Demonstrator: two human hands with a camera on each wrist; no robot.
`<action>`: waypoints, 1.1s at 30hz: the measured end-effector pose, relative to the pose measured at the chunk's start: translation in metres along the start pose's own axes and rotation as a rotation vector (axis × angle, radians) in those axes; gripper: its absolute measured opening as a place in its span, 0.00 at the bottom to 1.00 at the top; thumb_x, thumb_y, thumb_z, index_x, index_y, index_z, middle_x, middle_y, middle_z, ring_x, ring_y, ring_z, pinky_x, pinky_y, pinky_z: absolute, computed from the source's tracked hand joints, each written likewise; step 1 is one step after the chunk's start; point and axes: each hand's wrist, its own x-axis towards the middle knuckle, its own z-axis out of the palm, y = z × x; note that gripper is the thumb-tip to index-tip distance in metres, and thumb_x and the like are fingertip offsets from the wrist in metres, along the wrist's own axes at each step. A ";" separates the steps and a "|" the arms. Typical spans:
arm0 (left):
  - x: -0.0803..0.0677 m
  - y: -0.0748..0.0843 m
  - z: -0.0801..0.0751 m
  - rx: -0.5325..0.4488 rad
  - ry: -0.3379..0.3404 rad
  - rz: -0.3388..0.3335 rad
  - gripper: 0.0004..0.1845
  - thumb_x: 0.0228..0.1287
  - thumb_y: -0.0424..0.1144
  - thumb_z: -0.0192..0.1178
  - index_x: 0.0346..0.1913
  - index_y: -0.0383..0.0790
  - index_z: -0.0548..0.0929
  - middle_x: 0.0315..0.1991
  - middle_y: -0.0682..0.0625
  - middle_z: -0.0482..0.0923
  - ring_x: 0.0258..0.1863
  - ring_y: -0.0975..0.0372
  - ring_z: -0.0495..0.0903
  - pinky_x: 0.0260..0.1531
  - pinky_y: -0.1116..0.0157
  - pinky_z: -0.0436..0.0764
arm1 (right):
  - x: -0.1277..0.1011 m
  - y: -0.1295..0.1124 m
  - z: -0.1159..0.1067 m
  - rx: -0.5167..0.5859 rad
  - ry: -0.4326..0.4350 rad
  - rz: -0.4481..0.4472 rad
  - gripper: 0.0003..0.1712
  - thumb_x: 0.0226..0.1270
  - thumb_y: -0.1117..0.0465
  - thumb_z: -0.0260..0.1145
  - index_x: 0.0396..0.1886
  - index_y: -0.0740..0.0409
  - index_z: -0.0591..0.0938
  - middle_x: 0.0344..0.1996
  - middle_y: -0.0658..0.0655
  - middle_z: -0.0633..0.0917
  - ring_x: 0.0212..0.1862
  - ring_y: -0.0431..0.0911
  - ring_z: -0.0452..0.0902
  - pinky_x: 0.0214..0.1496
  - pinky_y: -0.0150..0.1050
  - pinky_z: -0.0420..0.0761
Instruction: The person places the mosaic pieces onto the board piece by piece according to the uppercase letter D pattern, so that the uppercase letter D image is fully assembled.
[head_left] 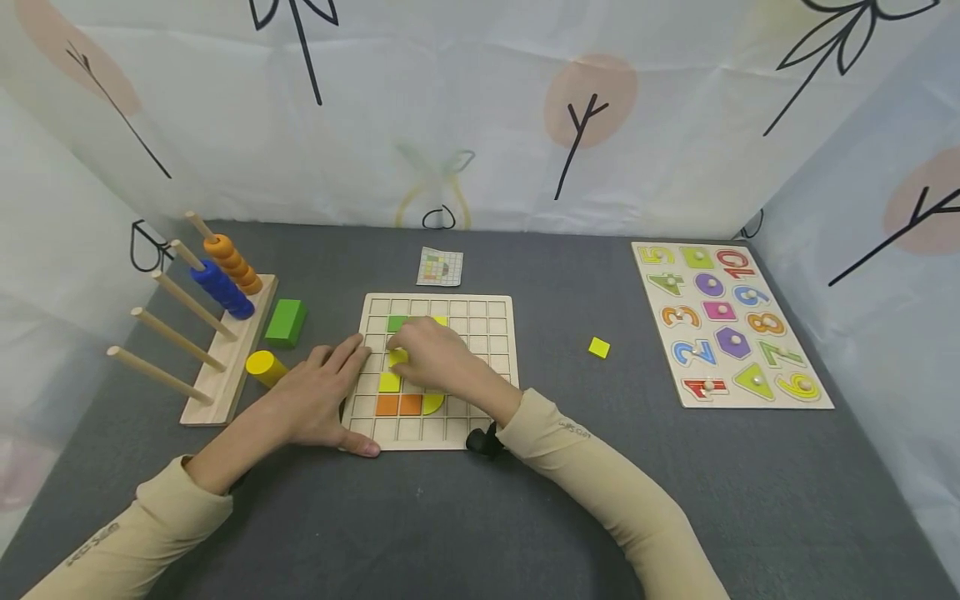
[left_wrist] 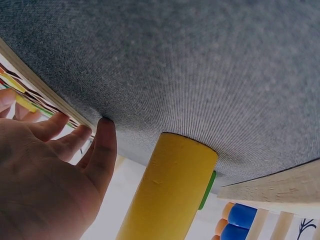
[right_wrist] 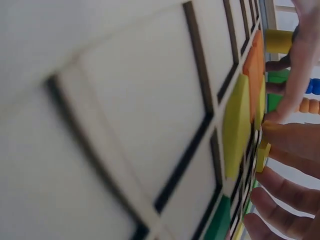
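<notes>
A wooden grid board [head_left: 483,329] lies on the table with several coloured tiles set in its squares. My right hand [head_left: 438,358] is over the board, pinching a small yellow tile [right_wrist: 262,156] between thumb and fingers in the board's left part. Just below that tile sits another yellow tile [head_left: 389,382]. Lower still, two orange tiles [head_left: 399,405] stand beside a round-edged yellow tile [head_left: 432,404]. Near the top is a green tile [head_left: 397,323]; the right hand covers part of the pattern. With fingers extended, my left hand [head_left: 322,396] rests against the board's left edge.
A bead rack [head_left: 225,358] with blue and orange beads stands left, near a green block [head_left: 286,323] and a yellow cylinder [head_left: 266,367]. Behind the board lies a pattern card [head_left: 440,267]. A loose yellow tile [head_left: 598,347] and a number puzzle [head_left: 731,325] lie right.
</notes>
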 end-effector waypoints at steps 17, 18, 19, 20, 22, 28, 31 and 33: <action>0.000 0.001 0.000 -0.004 -0.001 0.000 0.76 0.34 0.82 0.70 0.78 0.30 0.59 0.79 0.31 0.54 0.70 0.32 0.65 0.62 0.35 0.73 | 0.002 -0.001 0.001 0.052 -0.014 0.006 0.11 0.69 0.62 0.71 0.49 0.58 0.90 0.44 0.54 0.91 0.41 0.42 0.78 0.42 0.31 0.78; 0.000 0.001 0.000 -0.005 -0.001 0.001 0.76 0.34 0.82 0.70 0.78 0.30 0.59 0.79 0.31 0.54 0.69 0.32 0.65 0.62 0.35 0.74 | 0.002 0.000 0.001 0.061 -0.014 0.003 0.11 0.69 0.63 0.70 0.49 0.58 0.90 0.44 0.54 0.91 0.40 0.41 0.77 0.41 0.30 0.77; 0.000 0.001 0.001 -0.006 -0.001 0.002 0.76 0.34 0.82 0.70 0.78 0.30 0.59 0.79 0.31 0.54 0.69 0.32 0.65 0.62 0.35 0.74 | 0.002 0.000 0.001 0.070 -0.016 0.000 0.11 0.69 0.63 0.70 0.49 0.59 0.90 0.44 0.55 0.91 0.40 0.41 0.76 0.40 0.29 0.77; 0.000 0.001 0.001 -0.008 -0.001 0.002 0.76 0.34 0.82 0.70 0.78 0.30 0.59 0.79 0.31 0.54 0.69 0.32 0.65 0.62 0.35 0.74 | 0.002 0.000 0.001 0.073 -0.017 -0.002 0.12 0.69 0.64 0.70 0.49 0.59 0.90 0.45 0.55 0.91 0.40 0.41 0.76 0.40 0.29 0.76; 0.000 0.001 0.001 -0.011 -0.001 0.002 0.76 0.34 0.82 0.70 0.78 0.30 0.59 0.79 0.31 0.54 0.70 0.32 0.65 0.62 0.35 0.74 | 0.001 0.000 0.000 0.080 -0.019 -0.005 0.12 0.69 0.65 0.69 0.50 0.60 0.90 0.47 0.56 0.91 0.40 0.40 0.76 0.41 0.28 0.76; 0.000 0.000 0.001 -0.006 -0.005 -0.005 0.76 0.34 0.82 0.70 0.78 0.30 0.58 0.80 0.31 0.54 0.70 0.32 0.65 0.62 0.35 0.73 | 0.001 0.000 0.001 0.073 -0.022 -0.013 0.12 0.69 0.67 0.68 0.50 0.60 0.90 0.47 0.56 0.91 0.42 0.43 0.79 0.42 0.29 0.79; 0.000 0.000 0.000 -0.006 -0.005 -0.004 0.76 0.34 0.82 0.70 0.78 0.30 0.58 0.80 0.31 0.54 0.70 0.32 0.65 0.62 0.35 0.73 | 0.001 0.000 0.002 0.065 -0.015 -0.011 0.13 0.69 0.67 0.69 0.51 0.60 0.90 0.50 0.56 0.90 0.46 0.43 0.82 0.44 0.29 0.81; 0.000 0.000 0.000 -0.007 -0.004 -0.002 0.76 0.34 0.82 0.70 0.78 0.30 0.58 0.79 0.31 0.54 0.70 0.32 0.65 0.62 0.35 0.73 | 0.001 0.000 0.002 0.059 -0.010 -0.015 0.13 0.69 0.67 0.69 0.51 0.59 0.90 0.50 0.56 0.90 0.47 0.43 0.82 0.44 0.30 0.81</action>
